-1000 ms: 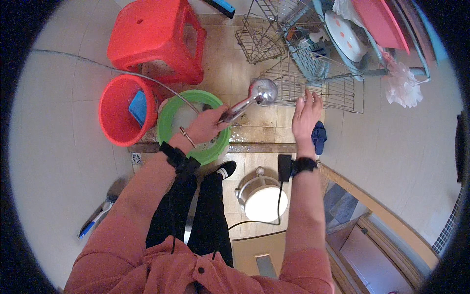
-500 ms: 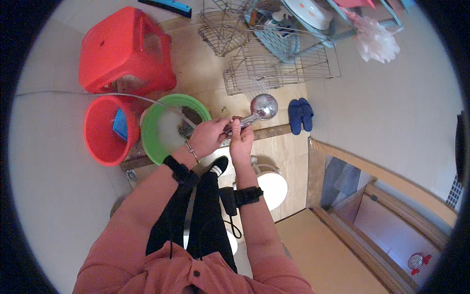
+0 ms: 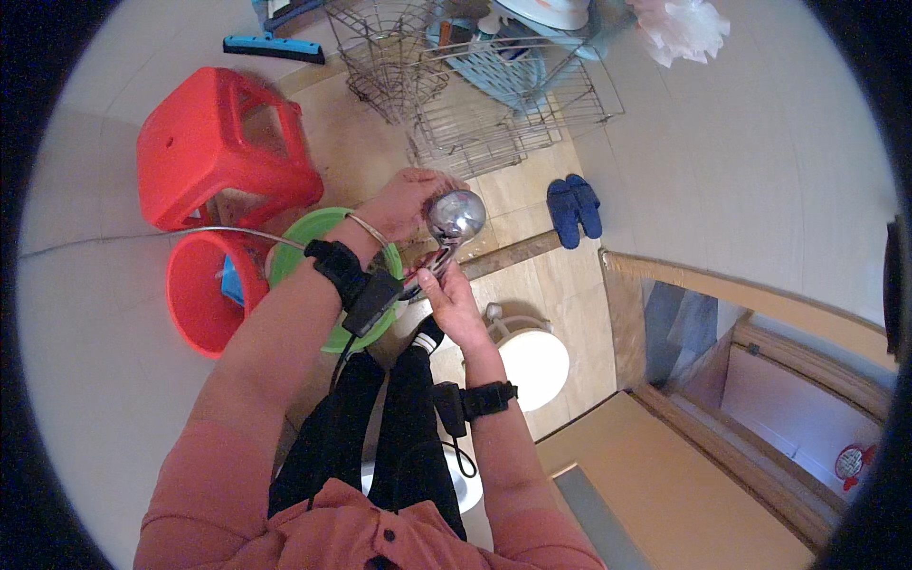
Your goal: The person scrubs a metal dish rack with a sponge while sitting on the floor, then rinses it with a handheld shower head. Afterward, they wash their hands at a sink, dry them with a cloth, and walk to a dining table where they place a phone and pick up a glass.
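Observation:
My right hand is closed around the handle of a chrome shower head. The shower head's round back faces up, and water sprays from its far side toward the wire racks. Held up against the spraying side is my left hand, fingers stretched out, their tips partly hidden by the shower head and blurred by water. A grey hose comes in from the left wall and passes behind my left forearm. Below my forearm sits a green basin, mostly covered.
A red stool and a red bucket with a blue object inside stand at the left. Wire racks lie at the far side. Blue slippers rest by the right wall. A round white stool stands near my right forearm.
My left hand has left the handle and moved up to the spraying side of the shower head. My right hand keeps its hold, and the shower head has shifted left with its handle steeper.

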`<act>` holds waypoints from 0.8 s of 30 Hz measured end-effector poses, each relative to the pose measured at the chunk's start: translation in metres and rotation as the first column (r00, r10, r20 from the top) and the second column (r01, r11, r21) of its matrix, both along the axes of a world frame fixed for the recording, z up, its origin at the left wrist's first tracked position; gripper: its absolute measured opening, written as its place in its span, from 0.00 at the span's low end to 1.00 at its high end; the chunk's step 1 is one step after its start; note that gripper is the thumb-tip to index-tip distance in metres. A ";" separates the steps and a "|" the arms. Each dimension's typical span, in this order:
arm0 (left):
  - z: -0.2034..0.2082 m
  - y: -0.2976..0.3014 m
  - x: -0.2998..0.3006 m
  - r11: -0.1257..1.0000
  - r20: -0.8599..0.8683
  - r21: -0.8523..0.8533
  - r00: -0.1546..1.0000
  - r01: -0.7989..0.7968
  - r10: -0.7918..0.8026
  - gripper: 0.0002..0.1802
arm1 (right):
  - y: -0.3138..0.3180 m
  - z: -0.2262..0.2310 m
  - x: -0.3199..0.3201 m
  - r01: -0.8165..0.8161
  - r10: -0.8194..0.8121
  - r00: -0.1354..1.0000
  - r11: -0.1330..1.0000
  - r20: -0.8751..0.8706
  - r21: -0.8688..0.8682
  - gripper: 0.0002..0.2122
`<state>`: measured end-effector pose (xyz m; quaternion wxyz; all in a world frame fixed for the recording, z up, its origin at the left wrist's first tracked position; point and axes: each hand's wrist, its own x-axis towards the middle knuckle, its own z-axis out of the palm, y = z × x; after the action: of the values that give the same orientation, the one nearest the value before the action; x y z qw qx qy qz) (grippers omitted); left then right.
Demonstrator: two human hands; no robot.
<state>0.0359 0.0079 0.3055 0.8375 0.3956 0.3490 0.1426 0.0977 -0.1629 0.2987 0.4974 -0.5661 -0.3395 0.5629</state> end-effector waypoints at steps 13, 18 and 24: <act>0.033 -0.013 -0.007 0.982 -0.072 0.188 0.997 -0.019 0.033 0.15 | -0.001 -0.034 0.014 0.364 -0.387 0.900 0.921 -0.201 -0.142 0.09; 0.012 -0.022 -0.031 0.893 -0.247 0.437 0.969 0.105 0.007 0.15 | -0.007 -0.056 0.029 0.565 -0.591 0.774 0.807 -0.227 -0.172 0.10; -0.013 -0.051 -0.061 0.881 -0.369 0.456 0.928 0.128 0.056 0.11 | -0.005 -0.067 0.042 0.769 -0.806 0.495 0.580 -0.324 -0.270 0.08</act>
<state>-0.0255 -0.0434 0.2921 0.6370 0.6137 0.4481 0.1298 0.1393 -0.1682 0.2314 0.7326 -0.5469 0.0952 0.3939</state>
